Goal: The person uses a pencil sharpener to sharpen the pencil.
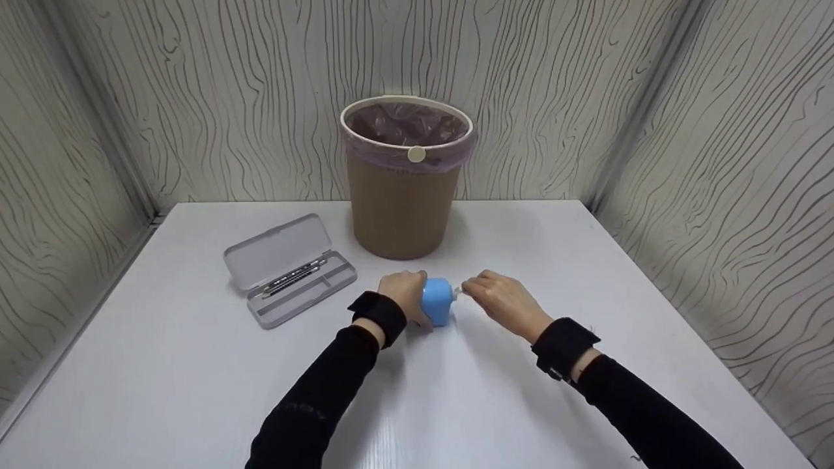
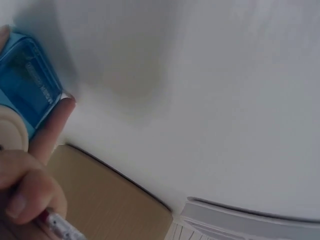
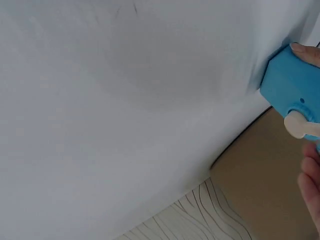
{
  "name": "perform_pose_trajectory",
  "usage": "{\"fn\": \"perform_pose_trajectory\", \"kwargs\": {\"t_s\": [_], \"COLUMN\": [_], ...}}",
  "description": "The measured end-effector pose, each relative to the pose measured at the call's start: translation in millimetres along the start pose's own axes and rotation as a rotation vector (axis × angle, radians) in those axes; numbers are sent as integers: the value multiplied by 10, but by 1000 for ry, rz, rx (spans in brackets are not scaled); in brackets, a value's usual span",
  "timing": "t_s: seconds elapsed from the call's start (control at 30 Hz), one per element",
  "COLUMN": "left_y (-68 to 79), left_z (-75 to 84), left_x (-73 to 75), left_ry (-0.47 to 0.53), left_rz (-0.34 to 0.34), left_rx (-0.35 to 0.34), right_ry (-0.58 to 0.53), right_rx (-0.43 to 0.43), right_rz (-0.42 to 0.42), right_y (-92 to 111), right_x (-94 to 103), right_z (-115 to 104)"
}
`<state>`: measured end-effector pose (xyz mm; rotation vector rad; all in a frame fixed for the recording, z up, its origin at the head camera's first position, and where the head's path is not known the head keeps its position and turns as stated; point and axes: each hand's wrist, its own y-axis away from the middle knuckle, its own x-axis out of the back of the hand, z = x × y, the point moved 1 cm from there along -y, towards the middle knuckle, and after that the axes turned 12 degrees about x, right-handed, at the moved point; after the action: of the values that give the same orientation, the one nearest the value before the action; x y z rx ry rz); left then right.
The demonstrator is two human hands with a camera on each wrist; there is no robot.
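A light-blue crank pencil sharpener [image 1: 436, 301] stands on the white table in the head view. My left hand [image 1: 405, 294] grips it from the left side, fingers wrapped around its body. In the left wrist view the sharpener's clear blue shavings box [image 2: 32, 80] and cream round part [image 2: 11, 131] show, and a patterned pencil [image 2: 64, 227] juts out beneath the curled fingers. On the right side, the fingers of my right hand [image 1: 507, 301] pinch the end of the cream crank [image 1: 457, 292]. The right wrist view shows that crank arm [image 3: 297, 125] against the blue side.
An open grey pencil case [image 1: 303, 303] with pencils [image 1: 293, 279] in it lies to the left of the hands. Behind the sharpener stands a brown bin [image 1: 401, 202] with a purple liner. Wood-patterned walls enclose the table [image 1: 195, 378] at the back and sides.
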<state>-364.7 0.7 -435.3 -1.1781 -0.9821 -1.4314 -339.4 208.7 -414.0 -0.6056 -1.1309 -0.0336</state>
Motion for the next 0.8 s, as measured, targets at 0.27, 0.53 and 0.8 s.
{"fn": "perform_pose_trajectory", "kwargs": {"t_s": [0.27,0.53,0.8], "left_y": [-29,-30,-6], "left_z": [111,29,-12], "left_x": [-59,-54,-7], "left_ry": [-15,-11,5], "left_rz": [0,-52,-61], "left_rx": [-35,-14,-18], "right_ry": [-12,-202,-222], "right_rx": [-115,-288,-337], "right_rz": [-44,-21,-35], "right_y": [-89,-153,-212], "right_x": [21,-94,-199], "right_z": [189,250,269]}}
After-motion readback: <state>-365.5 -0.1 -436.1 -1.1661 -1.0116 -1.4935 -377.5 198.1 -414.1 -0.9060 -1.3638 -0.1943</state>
